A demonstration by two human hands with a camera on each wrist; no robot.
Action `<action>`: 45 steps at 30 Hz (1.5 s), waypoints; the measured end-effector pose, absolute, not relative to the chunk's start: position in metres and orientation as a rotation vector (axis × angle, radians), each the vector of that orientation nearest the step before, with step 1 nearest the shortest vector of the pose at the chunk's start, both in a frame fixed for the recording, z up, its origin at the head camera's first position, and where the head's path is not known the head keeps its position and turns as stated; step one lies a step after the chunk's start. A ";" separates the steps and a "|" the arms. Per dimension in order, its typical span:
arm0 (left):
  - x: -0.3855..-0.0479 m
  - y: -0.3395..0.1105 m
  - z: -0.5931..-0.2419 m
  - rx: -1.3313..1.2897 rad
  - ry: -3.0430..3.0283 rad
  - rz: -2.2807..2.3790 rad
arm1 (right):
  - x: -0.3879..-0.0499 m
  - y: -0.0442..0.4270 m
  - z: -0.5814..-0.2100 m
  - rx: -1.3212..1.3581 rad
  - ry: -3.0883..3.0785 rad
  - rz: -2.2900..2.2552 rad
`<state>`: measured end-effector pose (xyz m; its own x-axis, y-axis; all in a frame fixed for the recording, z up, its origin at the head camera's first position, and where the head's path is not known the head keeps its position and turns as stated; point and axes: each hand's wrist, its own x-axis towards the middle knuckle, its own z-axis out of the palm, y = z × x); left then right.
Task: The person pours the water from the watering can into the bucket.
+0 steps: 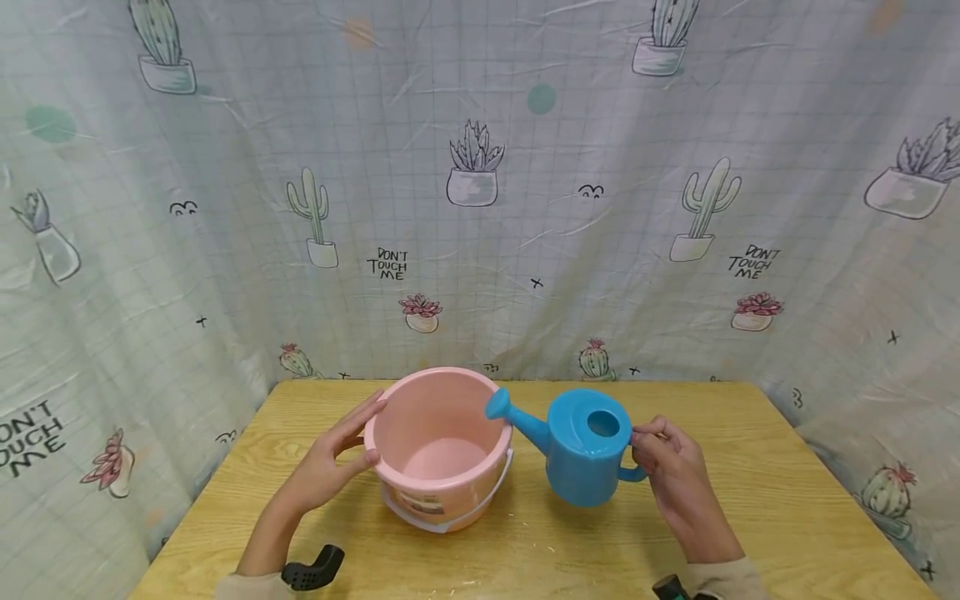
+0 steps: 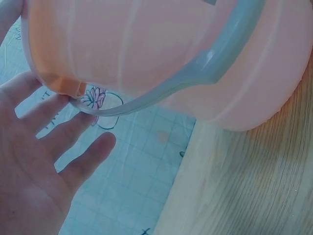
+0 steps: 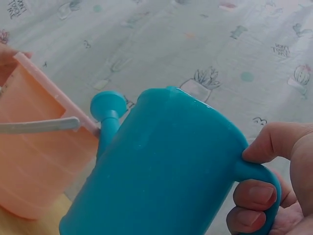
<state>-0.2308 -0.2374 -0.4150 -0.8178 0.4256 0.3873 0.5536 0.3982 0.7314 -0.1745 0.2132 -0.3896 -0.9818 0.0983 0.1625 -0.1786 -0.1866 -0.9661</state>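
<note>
A pink bucket stands on the wooden table, its mouth facing up. My left hand is at its left side, thumb and fingers spread against the rim; the left wrist view shows these fingers mostly straight, near the bucket's pale carrying handle. My right hand grips the looped handle of a blue watering can, fingers curled through it and thumb on top. The can's round sprinkler head points left and overlaps the bucket's right rim in the head view. Any contact there cannot be told.
The wooden table spreads out around both things. Small wet-looking spots lie near its front. A pale curtain printed with potted cacti hangs behind the table and along both sides.
</note>
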 end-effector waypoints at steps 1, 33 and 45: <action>-0.231 -0.238 -0.415 -0.881 -2.509 -1.395 | -0.175 0.214 -0.389 0.098 -1.887 2.283; -0.229 -0.236 -0.416 -0.887 -2.508 -1.404 | -0.185 0.228 -0.368 0.228 -2.082 2.218; -0.229 -0.237 -0.416 -0.874 -2.509 -1.385 | -0.182 0.227 -0.365 0.213 -2.082 2.191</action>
